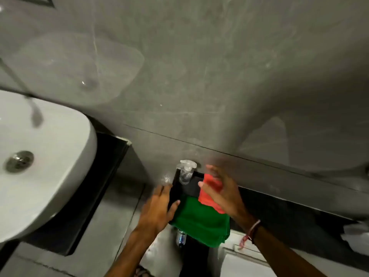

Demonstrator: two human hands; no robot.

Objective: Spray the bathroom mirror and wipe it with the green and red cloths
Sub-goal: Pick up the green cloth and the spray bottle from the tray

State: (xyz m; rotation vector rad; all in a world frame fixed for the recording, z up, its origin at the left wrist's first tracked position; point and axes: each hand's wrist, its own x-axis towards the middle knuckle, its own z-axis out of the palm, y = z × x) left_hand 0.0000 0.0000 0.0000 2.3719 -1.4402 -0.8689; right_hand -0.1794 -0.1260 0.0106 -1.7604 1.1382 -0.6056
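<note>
A folded green cloth [201, 220] lies on a narrow black ledge [190, 188] against the grey wall. My left hand [157, 208] rests on the cloth's left edge, thumb pressed onto it, fingers spread. A red cloth [209, 193] is gripped in my right hand [223, 194], held just above the green cloth's far right corner. A small clear spray bottle [186, 172] with a white trigger head stands upright at the ledge's far end, just beyond both hands. The mirror is out of view.
A white washbasin [40, 162] with a metal drain sits on a dark counter at left, its tap blurred above it. A chrome fitting [180, 238] hangs under the ledge. Crumpled white paper [355, 234] lies at the right edge. A white fixture [245, 260] stands below right.
</note>
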